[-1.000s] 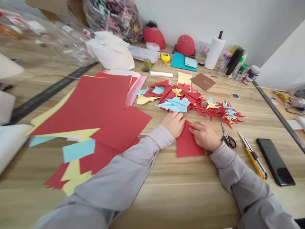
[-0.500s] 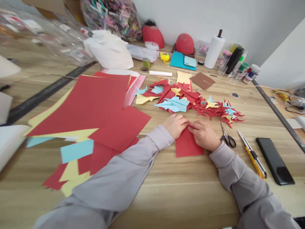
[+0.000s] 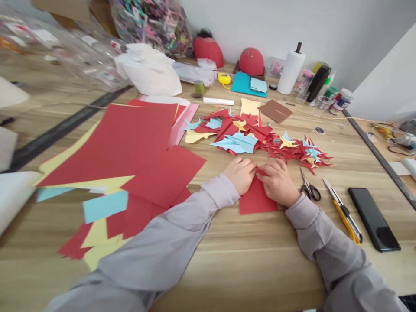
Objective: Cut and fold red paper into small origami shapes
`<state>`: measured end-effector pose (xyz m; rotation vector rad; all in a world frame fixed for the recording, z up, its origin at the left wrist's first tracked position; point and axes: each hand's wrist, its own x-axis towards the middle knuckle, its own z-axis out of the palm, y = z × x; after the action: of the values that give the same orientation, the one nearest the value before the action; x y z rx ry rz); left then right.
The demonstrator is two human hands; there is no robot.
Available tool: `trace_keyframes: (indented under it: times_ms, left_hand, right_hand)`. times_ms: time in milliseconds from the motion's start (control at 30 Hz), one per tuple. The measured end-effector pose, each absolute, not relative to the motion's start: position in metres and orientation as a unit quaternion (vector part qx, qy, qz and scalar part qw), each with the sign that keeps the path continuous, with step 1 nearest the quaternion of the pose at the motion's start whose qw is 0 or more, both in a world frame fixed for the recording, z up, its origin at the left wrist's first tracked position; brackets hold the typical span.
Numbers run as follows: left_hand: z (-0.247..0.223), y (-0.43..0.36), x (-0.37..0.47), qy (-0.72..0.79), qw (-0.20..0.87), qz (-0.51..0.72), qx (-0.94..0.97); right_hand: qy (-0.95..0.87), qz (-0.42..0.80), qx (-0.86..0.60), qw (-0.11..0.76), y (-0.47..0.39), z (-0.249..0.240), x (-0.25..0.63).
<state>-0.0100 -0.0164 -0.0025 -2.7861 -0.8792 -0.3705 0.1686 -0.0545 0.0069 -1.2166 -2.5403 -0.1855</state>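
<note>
A red sheet of paper (image 3: 258, 200) lies on the wooden table with its far end between my hands. My left hand (image 3: 241, 175) is closed, its fingertips pressed on the paper's far left edge. From the other side my right hand (image 3: 278, 183) pinches the far right part, fingers bent. The paper's far corners are hidden under both hands. Just beyond lies a heap of folded red, blue and yellow paper pieces, among them a blue paper plane (image 3: 237, 143). Scissors (image 3: 310, 186) rest to the right of my right hand.
A yellow utility knife (image 3: 346, 216) and a black phone (image 3: 373, 219) lie at the right. Large red sheets (image 3: 130, 143) and paper scraps spread at the left. A white roll (image 3: 290, 71), bottles and a yellow tape measure (image 3: 224, 78) stand along the back.
My hands stay at the far end of the red paper with hardly any movement. The whole view has shifted very slightly.
</note>
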Motion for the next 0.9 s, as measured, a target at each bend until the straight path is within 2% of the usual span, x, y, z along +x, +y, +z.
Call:
trace_keyframes:
  times_ms: [333,900]
  left_hand:
    - [-0.005,-0.023,-0.003,-0.315,0.105,-0.116,-0.936]
    - [-0.010,-0.023,-0.003,-0.318,0.094,-0.143,-0.933]
  right_hand:
    - [-0.881,-0.049,-0.451,0.136,-0.059,0.007,0.166]
    - [-0.831,-0.075,-0.520,0.182,-0.091,0.004,0.181]
